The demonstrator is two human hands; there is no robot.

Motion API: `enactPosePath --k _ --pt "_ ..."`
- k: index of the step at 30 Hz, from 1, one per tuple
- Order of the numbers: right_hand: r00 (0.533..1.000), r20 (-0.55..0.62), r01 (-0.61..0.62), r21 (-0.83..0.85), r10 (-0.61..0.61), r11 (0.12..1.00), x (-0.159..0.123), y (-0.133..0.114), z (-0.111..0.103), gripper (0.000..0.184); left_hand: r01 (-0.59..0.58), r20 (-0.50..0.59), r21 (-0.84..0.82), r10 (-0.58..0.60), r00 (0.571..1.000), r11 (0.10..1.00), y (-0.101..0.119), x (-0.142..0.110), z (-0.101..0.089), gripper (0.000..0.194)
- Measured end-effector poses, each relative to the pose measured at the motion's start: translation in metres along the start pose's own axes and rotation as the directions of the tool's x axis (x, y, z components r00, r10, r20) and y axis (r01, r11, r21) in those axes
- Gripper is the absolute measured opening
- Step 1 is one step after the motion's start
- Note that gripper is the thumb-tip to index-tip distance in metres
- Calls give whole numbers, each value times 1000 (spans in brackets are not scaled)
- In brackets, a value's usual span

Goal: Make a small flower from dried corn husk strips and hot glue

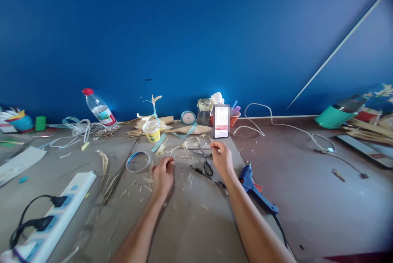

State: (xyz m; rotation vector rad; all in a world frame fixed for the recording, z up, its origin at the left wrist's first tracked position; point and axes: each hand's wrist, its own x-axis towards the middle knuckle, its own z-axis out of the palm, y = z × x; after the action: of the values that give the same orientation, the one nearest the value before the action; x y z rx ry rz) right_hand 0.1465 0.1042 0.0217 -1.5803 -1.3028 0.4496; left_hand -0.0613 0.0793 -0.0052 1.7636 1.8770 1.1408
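Note:
Over the middle of the table, my left hand (163,173) is closed with its fingers curled in. Anything between its fingertips is too small to make out. A roll of clear tape (138,162) lies just left of it. My right hand (222,158) is also closed, thumb and fingers drawn together; what it may pinch I cannot tell. Beside it lie black-handled scissors (208,168) and a dark pen (198,169). Strips of dried husk (184,148) are scattered beyond both hands. A blue glue gun (256,191) rests right of my right forearm.
A yellow cup (151,131) holding a husk flower stands behind, near a ribbon spool (188,118), a glass jar (204,111) and an upright phone (221,121). A tilted plastic bottle (102,111) is back left. A power strip (63,209) lies front left; a white cable (288,128) runs right.

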Motion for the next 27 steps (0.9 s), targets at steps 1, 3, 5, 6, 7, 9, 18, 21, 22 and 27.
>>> enactPosePath --k 1,3,5,6,7,9,18,21,22,27 --pt "1000 0 -1 19 1 1000 0 -2 -1 22 -9 -5 33 9 1000 999 -1 0 0 18" --pt "1000 0 3 52 -3 999 -1 -8 -5 22 -27 5 89 26 1000 996 -3 0 -1 17" --pt "1000 0 17 98 -17 995 0 -17 -14 24 -27 24 147 24 999 989 -4 1 0 18" --pt "1000 1 27 129 -27 991 1 -22 -21 27 -26 34 175 20 999 984 -4 1 1 18" --pt "999 9 37 170 -39 985 3 -27 -28 30 -29 43 200 21 999 979 -5 1 2 19" --pt "997 27 64 221 -72 973 7 -35 -44 35 -49 51 226 38 998 973 -7 1 3 19" --pt "994 97 48 -21 -46 999 15 -18 -74 33 -131 22 290 130 991 948 -11 -2 9 22" --pt "987 161 -1 -116 20 993 9 -11 -68 28 -120 38 285 114 993 951 -8 -3 8 23" --pt "984 173 -11 -147 37 989 8 -9 -65 26 -117 43 283 109 993 952 -7 -3 7 24" --pt "981 180 -25 -262 74 965 5 -2 -52 16 -111 59 283 98 993 953 -8 -4 6 26"
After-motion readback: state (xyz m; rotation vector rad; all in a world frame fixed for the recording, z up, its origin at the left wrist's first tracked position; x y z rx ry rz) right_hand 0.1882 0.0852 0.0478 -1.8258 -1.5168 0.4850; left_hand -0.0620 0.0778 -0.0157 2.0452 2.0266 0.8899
